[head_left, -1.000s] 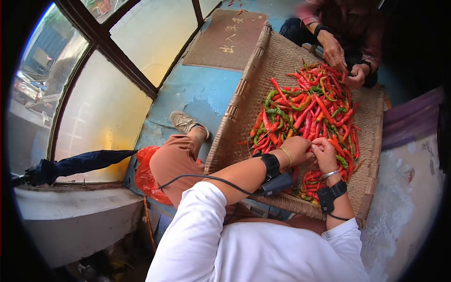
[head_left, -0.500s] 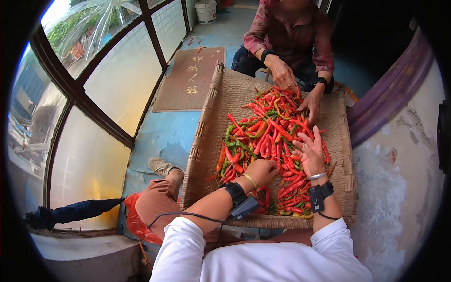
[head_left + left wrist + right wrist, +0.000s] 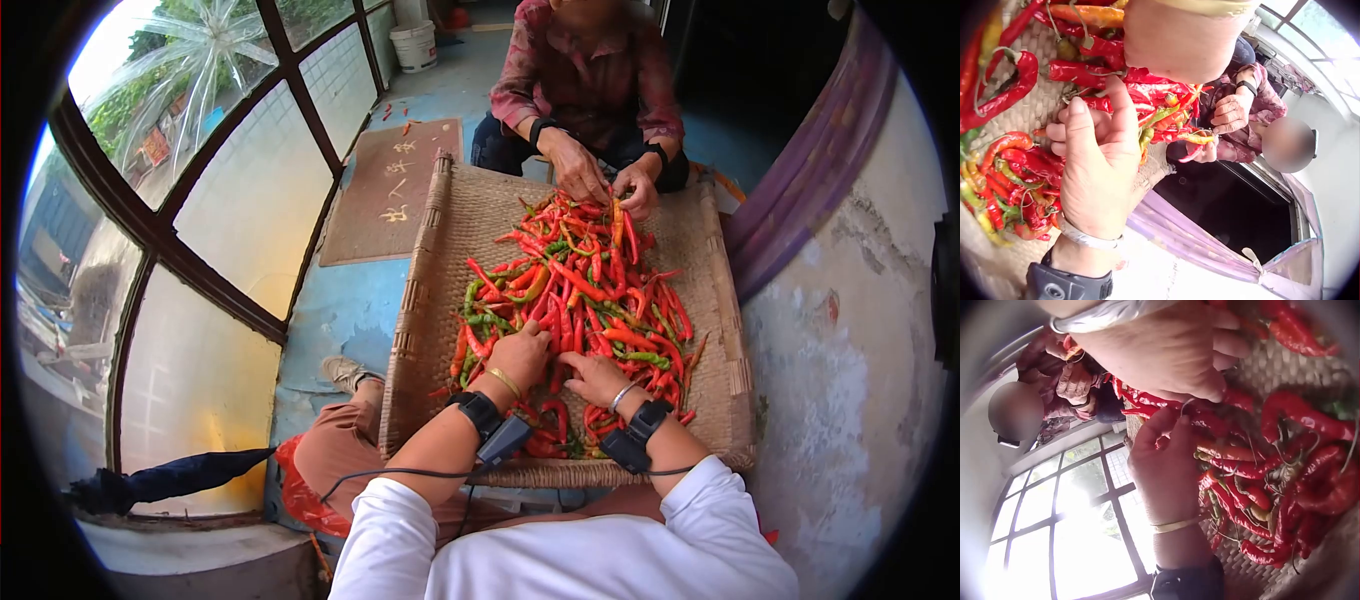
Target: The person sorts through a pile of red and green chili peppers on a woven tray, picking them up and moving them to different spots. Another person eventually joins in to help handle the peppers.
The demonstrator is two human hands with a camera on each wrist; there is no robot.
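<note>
Red, orange and green chili peppers point(image 3: 590, 285) lie heaped in a shallow woven basket point(image 3: 415, 330). Over the near part of the heap, my left hand point(image 3: 522, 360) pinches a red chili pepper between thumb and curled fingers, which hide most of it; a thin stem shows at the fingertips in the right wrist view. Close beside it is my right hand point(image 3: 597, 380), its thumb and index finger point(image 3: 1121, 103) spread apart and reaching to the peppers. Its other fingers bend loosely near the pile in the left wrist view.
Across the basket, a seated person point(image 3: 600, 90) handles peppers with both hands. At left stand framed windows point(image 3: 250, 190), a folded dark umbrella point(image 3: 170, 478) and a red plastic bag point(image 3: 305, 490). A wall point(image 3: 840, 380) with a purple curtain point(image 3: 810, 170) is on the right.
My hands were together, then the right one lifted with fingers spread; now it is back down beside the left at the peppers. The head view has tilted up, showing more of the other person.
</note>
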